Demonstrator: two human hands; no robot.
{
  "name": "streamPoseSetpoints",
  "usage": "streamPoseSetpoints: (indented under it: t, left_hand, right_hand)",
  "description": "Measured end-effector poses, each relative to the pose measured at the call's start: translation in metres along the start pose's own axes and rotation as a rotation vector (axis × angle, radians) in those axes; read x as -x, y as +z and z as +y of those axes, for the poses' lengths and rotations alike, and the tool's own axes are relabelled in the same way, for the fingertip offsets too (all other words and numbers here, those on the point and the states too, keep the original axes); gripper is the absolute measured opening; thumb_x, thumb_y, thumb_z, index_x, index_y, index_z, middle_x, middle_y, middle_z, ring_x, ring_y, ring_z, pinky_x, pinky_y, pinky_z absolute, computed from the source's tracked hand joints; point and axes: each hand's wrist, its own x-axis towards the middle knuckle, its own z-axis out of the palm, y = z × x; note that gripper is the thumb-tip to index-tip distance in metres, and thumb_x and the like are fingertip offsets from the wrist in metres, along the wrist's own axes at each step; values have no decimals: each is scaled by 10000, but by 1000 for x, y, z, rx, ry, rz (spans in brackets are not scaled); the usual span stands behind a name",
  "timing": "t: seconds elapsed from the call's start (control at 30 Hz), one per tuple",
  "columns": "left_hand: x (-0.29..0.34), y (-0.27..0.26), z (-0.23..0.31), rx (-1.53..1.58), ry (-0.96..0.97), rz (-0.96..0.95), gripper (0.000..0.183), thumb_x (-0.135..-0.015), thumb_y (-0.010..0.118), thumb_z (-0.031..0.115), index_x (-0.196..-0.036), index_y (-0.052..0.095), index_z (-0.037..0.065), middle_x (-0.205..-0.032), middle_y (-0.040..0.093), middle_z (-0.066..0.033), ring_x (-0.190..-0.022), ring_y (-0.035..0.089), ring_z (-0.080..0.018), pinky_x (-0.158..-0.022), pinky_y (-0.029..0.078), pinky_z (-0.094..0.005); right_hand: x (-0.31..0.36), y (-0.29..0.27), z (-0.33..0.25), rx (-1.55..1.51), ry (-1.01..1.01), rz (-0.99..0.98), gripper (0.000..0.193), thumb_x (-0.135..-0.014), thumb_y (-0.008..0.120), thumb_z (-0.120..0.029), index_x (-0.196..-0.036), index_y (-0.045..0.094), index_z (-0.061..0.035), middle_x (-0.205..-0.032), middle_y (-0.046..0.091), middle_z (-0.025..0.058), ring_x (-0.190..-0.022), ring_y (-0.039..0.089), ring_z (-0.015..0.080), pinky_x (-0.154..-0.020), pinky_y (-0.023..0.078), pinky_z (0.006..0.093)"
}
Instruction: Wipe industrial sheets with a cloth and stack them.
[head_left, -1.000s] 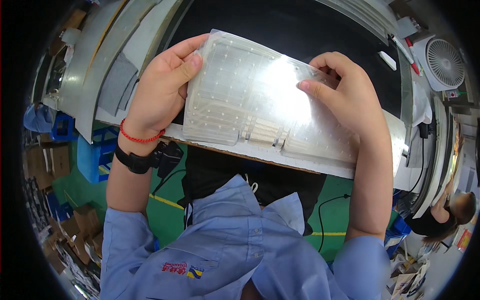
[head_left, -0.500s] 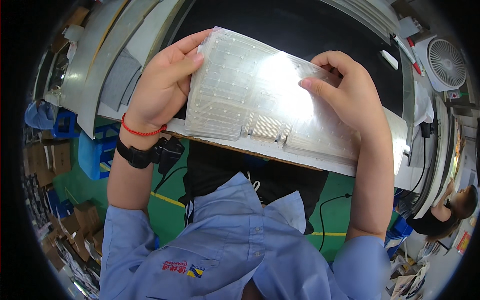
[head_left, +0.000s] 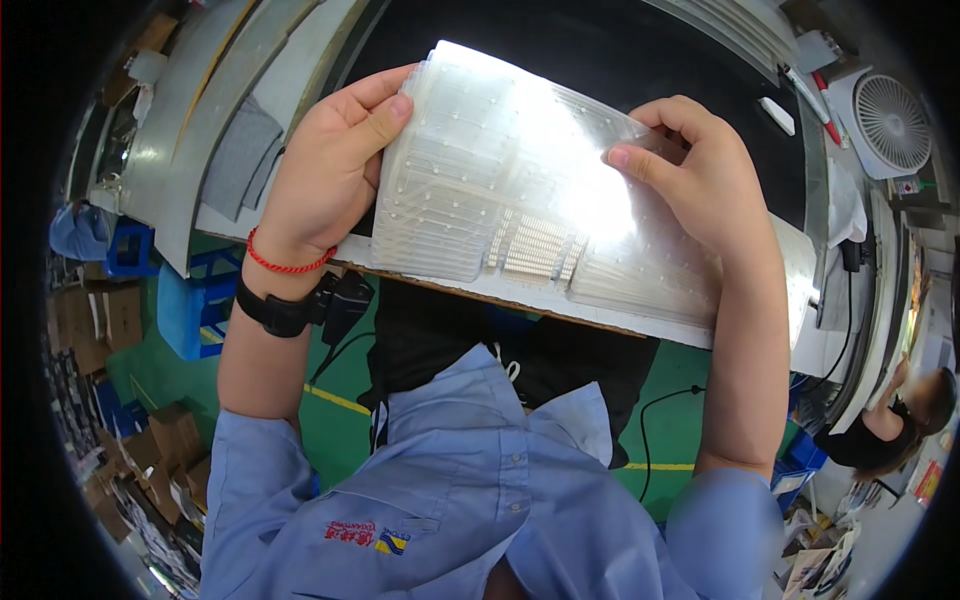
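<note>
A stack of clear plastic keyboard membrane sheets (head_left: 450,150), with small dots and fine printed tracks, is tilted up over the near edge of the table. My left hand (head_left: 340,165) grips its left edge, thumb on top and fingers behind. On the far right side, my right hand (head_left: 700,180) pinches the stack between thumb and curled fingers. The sheets' left edges are fanned out in thin steps. Strong glare whitens the middle of the top sheet. A band of close light lines crosses the near edge.
A black work surface (head_left: 580,60) lies beyond the sheets. At the right stand a white fan (head_left: 893,125), red marker (head_left: 832,128) and small white block (head_left: 776,117). Grey cloth (head_left: 243,160) lies at the left. Another person (head_left: 885,430) is at the far right.
The stack's far left corner has risen and moved slightly away from me. Its sheets are fanned wider at the left edge. Both hands keep their grip, the right shifted slightly.
</note>
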Motion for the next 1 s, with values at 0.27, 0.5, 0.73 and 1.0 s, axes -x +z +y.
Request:
streamPoseSetpoints:
  t: [0.27,0.5,0.73,1.0]
  left_hand:
    - [0,-4,0,31,-6,-48,419,-1007,518,142,-1386,459,-29,-1268,622,-127,-1125,623,-158,-974,501,-284]
    - [0,0,2,-9,1,-42,412,-1000,537,141,-1374,481,-21,-1225,642,-115,-1086,638,-157,-940,524,-287]
    - [0,2,3,-68,-13,-26,393,-1002,538,166,-1343,509,-29,-1206,653,-108,-1072,638,-138,-927,516,-268]
    - [0,2,0,-76,11,15,378,-1004,552,186,-1320,530,-21,-1157,665,-88,-1028,646,-133,-897,529,-264]
  right_hand:
    - [-1,0,1,-26,-3,3,326,-742,805,-216,-947,695,13,-810,655,116,-723,612,205,-683,496,322]
    - [-3,-1,5,-53,18,-36,311,-747,801,-209,-937,690,12,-774,651,105,-691,600,183,-658,481,305]
    - [-2,-2,2,-31,24,-5,280,-756,792,-204,-910,688,5,-767,648,100,-688,600,180,-656,482,303]
    - [-1,1,5,-53,-5,13,282,-758,790,-202,-923,690,3,-783,659,105,-706,617,187,-666,492,303]
